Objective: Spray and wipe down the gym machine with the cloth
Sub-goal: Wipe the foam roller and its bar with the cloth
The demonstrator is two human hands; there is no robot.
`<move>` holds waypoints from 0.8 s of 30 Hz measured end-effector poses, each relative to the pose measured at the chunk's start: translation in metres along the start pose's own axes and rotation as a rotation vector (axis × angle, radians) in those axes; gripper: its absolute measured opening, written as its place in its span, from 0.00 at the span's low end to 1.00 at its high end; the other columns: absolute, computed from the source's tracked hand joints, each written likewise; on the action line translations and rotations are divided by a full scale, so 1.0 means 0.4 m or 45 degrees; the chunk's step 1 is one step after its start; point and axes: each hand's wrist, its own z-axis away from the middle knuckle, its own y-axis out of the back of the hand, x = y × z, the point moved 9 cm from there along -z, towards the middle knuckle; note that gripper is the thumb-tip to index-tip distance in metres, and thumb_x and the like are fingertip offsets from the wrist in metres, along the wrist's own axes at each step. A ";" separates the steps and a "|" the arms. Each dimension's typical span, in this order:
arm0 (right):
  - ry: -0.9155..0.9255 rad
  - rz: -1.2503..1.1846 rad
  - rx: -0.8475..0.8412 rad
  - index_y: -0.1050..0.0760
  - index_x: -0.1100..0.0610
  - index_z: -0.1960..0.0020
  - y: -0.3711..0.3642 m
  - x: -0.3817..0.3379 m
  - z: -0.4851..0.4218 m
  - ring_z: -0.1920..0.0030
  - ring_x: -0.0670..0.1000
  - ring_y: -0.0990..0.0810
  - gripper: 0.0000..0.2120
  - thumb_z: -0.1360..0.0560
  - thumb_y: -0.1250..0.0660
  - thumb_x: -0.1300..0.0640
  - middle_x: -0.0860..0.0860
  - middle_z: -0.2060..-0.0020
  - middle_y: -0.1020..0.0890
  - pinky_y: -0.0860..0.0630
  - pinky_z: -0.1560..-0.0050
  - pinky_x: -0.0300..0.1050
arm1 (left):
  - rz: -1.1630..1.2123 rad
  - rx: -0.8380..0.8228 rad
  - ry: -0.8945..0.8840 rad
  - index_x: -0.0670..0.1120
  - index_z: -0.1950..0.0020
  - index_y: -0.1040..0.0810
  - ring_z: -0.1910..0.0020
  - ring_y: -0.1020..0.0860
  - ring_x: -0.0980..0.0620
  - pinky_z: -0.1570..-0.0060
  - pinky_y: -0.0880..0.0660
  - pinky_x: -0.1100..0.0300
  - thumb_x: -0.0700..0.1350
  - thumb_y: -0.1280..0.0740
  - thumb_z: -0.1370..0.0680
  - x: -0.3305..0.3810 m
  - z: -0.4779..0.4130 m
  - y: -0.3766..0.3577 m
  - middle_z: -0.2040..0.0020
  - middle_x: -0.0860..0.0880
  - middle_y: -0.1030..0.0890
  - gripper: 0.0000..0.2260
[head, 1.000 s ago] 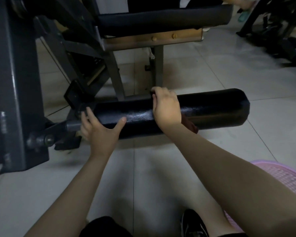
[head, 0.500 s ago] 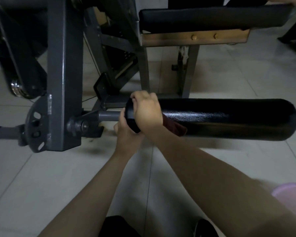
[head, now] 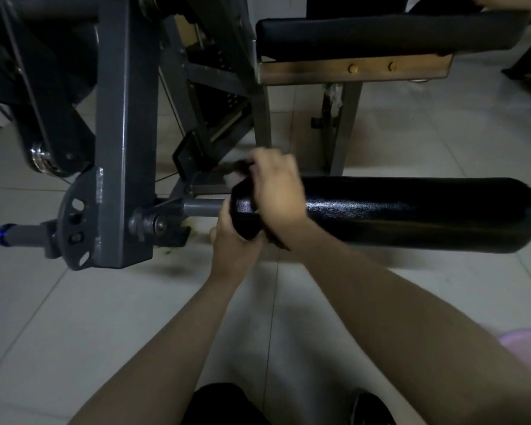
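The right hand (head: 278, 191) lies curled over the top of the roller's (head: 411, 211) left end. Under its wrist a dark fold shows, which I take to be the cloth (head: 278, 242). Most of it is hidden, so the hold itself is not plain. The left hand (head: 232, 243) cups the same end from below, thumb up beside the end cap, and steadies it.

The roller is a long black cylinder with rounded ends and a glossy, faintly pebbled skin, probably vinyl over foam. It should give a little under pressure and feel slick where sprayed. It may also turn on its axle (head: 203, 207), so bracing one end while the cloth rubs round it looks sensible. The cloth is soft and light and should work best bunched in the palm.

The axle is bare grey steel and runs into a painted grey post (head: 124, 133), square in section, with a slotted plate and a blue-tipped pin (head: 3, 234) beyond. Above is a flat black seat pad (head: 380, 35) on a board with two bolts. The floor (head: 74, 317) is pale glazed tile. A pink rim (head: 528, 345) shows at the right edge. No spray bottle is in view.
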 end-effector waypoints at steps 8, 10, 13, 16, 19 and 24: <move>-0.468 0.428 -0.141 0.29 0.57 0.31 0.087 0.226 0.029 0.32 0.64 0.33 0.26 0.18 0.46 0.39 0.61 0.34 0.26 0.37 0.33 0.58 | -0.137 -0.011 0.118 0.57 0.22 0.39 0.29 0.32 0.45 0.31 0.31 0.41 0.70 0.29 0.36 0.004 -0.017 -0.001 0.28 0.50 0.29 0.45; -0.357 0.448 -0.227 0.31 0.56 0.29 0.053 0.180 0.030 0.30 0.64 0.35 0.25 0.19 0.43 0.41 0.60 0.33 0.27 0.38 0.31 0.58 | -0.152 -0.025 0.109 0.57 0.23 0.38 0.31 0.31 0.45 0.31 0.31 0.41 0.69 0.29 0.35 0.005 -0.020 -0.003 0.30 0.50 0.29 0.44; -0.202 0.336 -0.250 0.26 0.58 0.33 0.004 0.117 0.015 0.36 0.64 0.29 0.17 0.21 0.37 0.58 0.59 0.39 0.24 0.32 0.37 0.54 | -0.176 -0.014 0.086 0.56 0.23 0.37 0.32 0.30 0.47 0.31 0.32 0.41 0.68 0.30 0.34 0.014 -0.019 0.000 0.31 0.50 0.27 0.42; -0.146 0.135 -0.250 0.22 0.59 0.36 -0.024 0.079 0.001 0.40 0.64 0.25 0.20 0.26 0.35 0.68 0.59 0.43 0.20 0.29 0.40 0.51 | -0.178 -0.023 0.093 0.57 0.25 0.36 0.33 0.29 0.49 0.32 0.31 0.41 0.65 0.29 0.34 0.016 -0.024 -0.001 0.33 0.52 0.26 0.39; -0.018 -0.001 -0.329 0.22 0.58 0.34 -0.054 0.014 -0.013 0.37 0.59 0.25 0.17 0.21 0.37 0.65 0.57 0.39 0.20 0.33 0.40 0.46 | -0.183 -0.039 0.090 0.57 0.24 0.37 0.32 0.29 0.48 0.33 0.30 0.40 0.64 0.29 0.34 0.009 -0.029 -0.008 0.32 0.52 0.26 0.41; 0.230 -0.114 -0.471 0.21 0.59 0.37 -0.102 -0.071 0.014 0.35 0.57 0.26 0.14 0.22 0.33 0.62 0.56 0.40 0.20 0.33 0.32 0.49 | -0.232 0.001 0.164 0.51 0.21 0.42 0.32 0.30 0.47 0.31 0.33 0.40 0.66 0.40 0.33 -0.002 -0.031 -0.013 0.31 0.49 0.27 0.43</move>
